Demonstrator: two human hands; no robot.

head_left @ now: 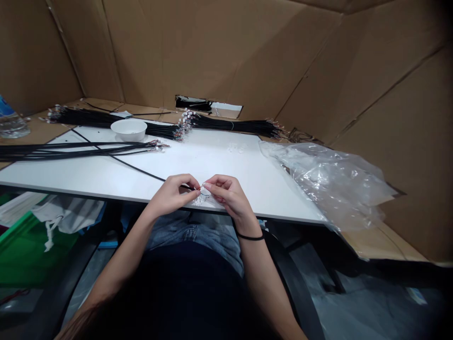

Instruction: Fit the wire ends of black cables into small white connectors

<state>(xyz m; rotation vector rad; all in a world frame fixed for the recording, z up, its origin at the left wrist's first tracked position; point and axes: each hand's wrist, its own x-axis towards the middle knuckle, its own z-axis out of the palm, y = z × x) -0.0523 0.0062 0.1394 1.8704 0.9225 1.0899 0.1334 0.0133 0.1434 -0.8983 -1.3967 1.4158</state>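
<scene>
Head view, your station, itemised.

- Left hand [173,193]: yours, curled closed at the near edge of the bench [226,160], thumb and fingers pinched on the end of a black cable [141,171].
- Right hand [228,194]: yours, fingertips pinched tight at the same cable tip and nearly touching the left hand. The piece between the fingertips is too small to make out. A black hair band [249,237] sits on this wrist.
- Black cable: one single strand, running from your left hand back and to the left across the white bench top.
- Loose cable bundle [71,150]: lies flat along the left side of the bench, its wire ends pointing right.
- White bowl [129,129]: upright, behind that bundle, at the far left of the bench.
- Rear cable bundles [233,125]: two, laid end to end along the back edge, one passing just behind the bowl.
- Clear plastic bag [329,184]: crumpled, on the right end of the bench, hanging over its corner.
- Water bottle [10,120]: far left, partly cut off by the frame.
- Cardboard walls [212,47]: these enclose the bench at the back and on the right.
</scene>
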